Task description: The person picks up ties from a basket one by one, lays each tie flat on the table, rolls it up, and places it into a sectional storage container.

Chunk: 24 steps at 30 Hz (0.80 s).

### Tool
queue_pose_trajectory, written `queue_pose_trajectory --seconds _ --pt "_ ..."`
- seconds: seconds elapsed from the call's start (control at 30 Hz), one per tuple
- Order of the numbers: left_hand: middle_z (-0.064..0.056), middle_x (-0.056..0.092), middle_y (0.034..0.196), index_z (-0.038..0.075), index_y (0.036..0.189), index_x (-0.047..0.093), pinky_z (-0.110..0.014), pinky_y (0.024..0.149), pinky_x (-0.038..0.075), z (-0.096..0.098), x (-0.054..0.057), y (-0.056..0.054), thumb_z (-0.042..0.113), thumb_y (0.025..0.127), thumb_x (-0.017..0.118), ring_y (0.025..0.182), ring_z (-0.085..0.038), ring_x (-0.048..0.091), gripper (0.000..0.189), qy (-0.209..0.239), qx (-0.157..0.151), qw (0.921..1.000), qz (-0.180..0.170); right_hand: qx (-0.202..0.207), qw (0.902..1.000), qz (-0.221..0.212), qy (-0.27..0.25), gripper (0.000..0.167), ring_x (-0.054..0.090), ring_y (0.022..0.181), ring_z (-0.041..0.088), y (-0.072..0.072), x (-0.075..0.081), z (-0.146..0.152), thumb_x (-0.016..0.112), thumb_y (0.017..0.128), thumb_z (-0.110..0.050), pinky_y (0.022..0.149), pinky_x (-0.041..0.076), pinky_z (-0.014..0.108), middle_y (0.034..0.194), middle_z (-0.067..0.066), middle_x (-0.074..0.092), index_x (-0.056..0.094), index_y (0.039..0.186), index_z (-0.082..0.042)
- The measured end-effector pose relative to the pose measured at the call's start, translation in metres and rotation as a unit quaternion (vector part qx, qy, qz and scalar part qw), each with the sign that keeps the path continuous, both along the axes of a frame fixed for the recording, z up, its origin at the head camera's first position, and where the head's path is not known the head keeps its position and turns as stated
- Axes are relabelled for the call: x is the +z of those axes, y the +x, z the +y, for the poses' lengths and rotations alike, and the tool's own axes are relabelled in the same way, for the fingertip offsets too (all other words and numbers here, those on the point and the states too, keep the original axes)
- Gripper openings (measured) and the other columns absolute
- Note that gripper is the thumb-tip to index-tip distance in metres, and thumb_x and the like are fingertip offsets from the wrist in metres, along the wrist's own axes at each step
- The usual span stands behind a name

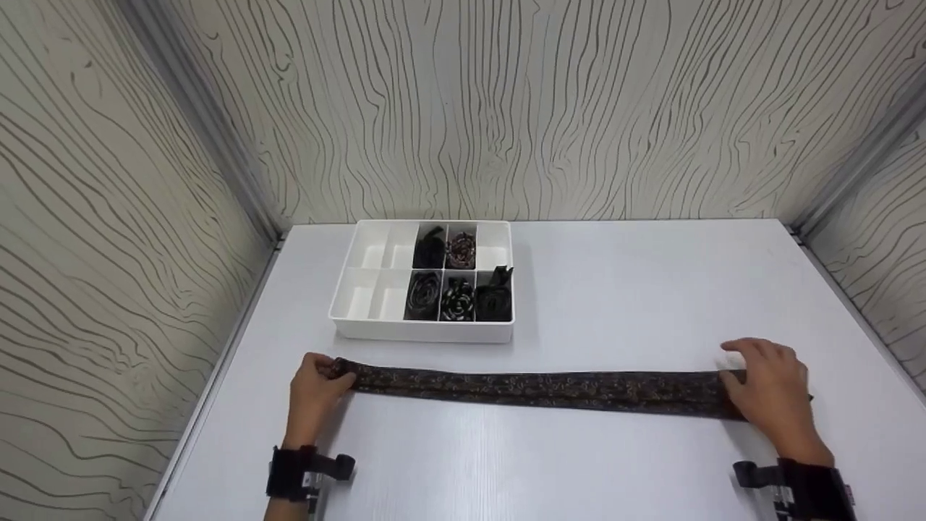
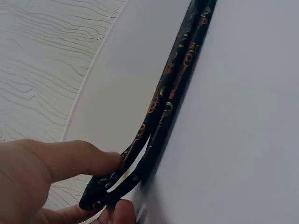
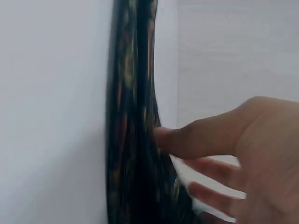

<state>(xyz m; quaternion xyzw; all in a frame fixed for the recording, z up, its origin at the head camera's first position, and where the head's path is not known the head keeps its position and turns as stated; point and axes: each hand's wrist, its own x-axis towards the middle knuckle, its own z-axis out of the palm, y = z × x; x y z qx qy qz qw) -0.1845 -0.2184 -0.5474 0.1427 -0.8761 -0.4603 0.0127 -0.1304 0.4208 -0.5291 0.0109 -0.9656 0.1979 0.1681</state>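
Note:
A dark necktie (image 1: 535,387) with a small light and orange pattern lies stretched across the white table, doubled lengthwise. Its narrower folded end is at the left, its wider end at the right. My left hand (image 1: 315,391) pinches the folded end; in the left wrist view the thumb (image 2: 88,161) lies on top of the loop and fingertips show below it. At the wide end, my right hand (image 1: 774,391) has its thumb on the tie and its other fingers loosely spread. In the right wrist view that thumb (image 3: 187,140) touches the tie's edge, and the picture is blurred.
A white divided box (image 1: 427,331) stands behind the tie, left of centre. Several of its compartments hold rolled dark ties, such as a black one (image 1: 423,293) and a reddish patterned one (image 1: 461,250). Wood-patterned walls (image 1: 463,108) border the table at the back and sides.

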Motion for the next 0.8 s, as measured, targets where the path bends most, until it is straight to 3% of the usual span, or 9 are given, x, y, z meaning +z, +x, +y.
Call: queue_pose_trajectory --seconds 0.07,0.1,0.2,0.33,0.43,0.6,0.8 --pt "-0.025 0.065 0.111 -0.007 0.116 0.057 -0.045 0.086 0.053 0.006 -0.001 -0.001 0.007 0.085 0.078 0.104 -0.038 0.064 0.040 -0.027 -0.003 0.9994 0.020 0.016 0.9988 0.045 -0.008 0.033 0.053 0.116 0.053 -0.003 0.001 -0.029 0.079 0.082 0.006 0.094 0.041 0.071 0.122 0.029 0.067 0.071 0.114 0.001" --pt "-0.024 0.064 0.109 -0.006 0.113 0.057 -0.046 0.086 0.053 0.009 -0.002 -0.001 0.004 0.084 0.077 0.102 -0.037 0.064 0.036 -0.043 -0.004 0.9986 0.032 0.028 0.9985 0.044 -0.015 0.030 0.057 0.113 0.047 -0.004 0.002 -0.045 0.079 0.084 0.004 0.091 0.046 0.065 0.119 0.024 0.070 0.072 0.113 -0.002" --pt "-0.020 0.062 0.105 -0.004 0.108 0.060 -0.045 0.081 0.053 0.021 -0.002 0.000 -0.005 0.085 0.071 0.097 -0.034 0.062 0.025 -0.080 -0.015 0.9944 0.068 0.073 0.9960 -0.030 -0.043 0.024 0.066 0.095 0.024 -0.007 0.005 -0.088 0.078 0.093 -0.007 0.078 0.055 0.043 0.105 0.006 0.074 0.073 0.116 -0.011" --pt "-0.017 0.059 0.103 -0.001 0.104 0.065 -0.042 0.082 0.050 0.037 -0.001 0.002 -0.005 0.086 0.070 0.096 -0.030 0.059 0.019 -0.108 -0.039 0.9884 0.099 0.124 0.9780 -0.159 -0.054 0.018 0.058 0.073 0.003 -0.009 0.002 -0.128 0.073 0.101 -0.029 0.065 0.048 0.024 0.086 -0.013 0.068 0.073 0.117 -0.022" --pt "-0.016 0.060 0.105 0.000 0.103 0.071 -0.042 0.085 0.049 0.045 -0.001 0.003 0.007 0.090 0.072 0.099 -0.029 0.058 0.014 -0.111 -0.041 0.9880 0.098 0.142 0.9689 -0.200 -0.030 0.011 0.051 0.067 0.000 -0.011 -0.002 -0.144 0.072 0.101 -0.035 0.062 0.043 0.023 0.077 -0.016 0.061 0.072 0.109 -0.027" --pt "-0.015 0.062 0.108 0.002 0.107 0.076 -0.042 0.086 0.049 0.050 -0.003 0.006 0.011 0.102 0.065 0.102 -0.029 0.058 0.016 -0.107 -0.029 0.9904 0.082 0.128 0.9698 -0.208 -0.004 0.010 0.046 0.060 0.006 -0.015 -0.003 -0.159 0.074 0.100 -0.034 0.057 0.037 0.024 0.068 -0.013 0.054 0.069 0.097 -0.026" --pt "-0.019 0.064 0.111 0.000 0.116 0.072 -0.045 0.082 0.050 0.051 -0.004 0.005 0.014 0.096 0.073 0.103 -0.034 0.060 0.025 -0.130 -0.019 0.9893 0.063 0.162 0.9678 -0.191 -0.023 0.009 0.046 0.058 0.003 -0.021 0.001 -0.188 0.074 0.100 -0.032 0.056 0.038 0.023 0.068 -0.014 0.055 0.070 0.100 -0.024"
